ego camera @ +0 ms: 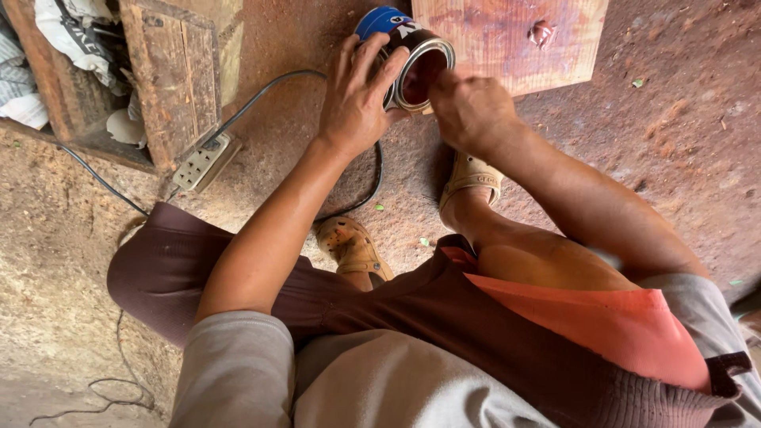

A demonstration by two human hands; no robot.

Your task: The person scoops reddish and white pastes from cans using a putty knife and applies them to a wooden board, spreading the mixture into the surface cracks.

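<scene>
My left hand [357, 95] wraps around the side of an open blue metal can [408, 47], which is tilted with its mouth toward me and shows a dark red inside. At the can's rim my right hand [469, 107] is closed, fingers pinched together; what it holds is hidden. The can sits on the dusty ground just in front of a reddish wooden board [515, 40]. My legs are folded below, feet in tan sandals.
A white power strip [203, 161] with a black cable [269, 87] lies on the ground at left, beside a worn wooden box [170, 71] holding crumpled paper. Thin wire loops at the lower left. Red sawdust covers the floor.
</scene>
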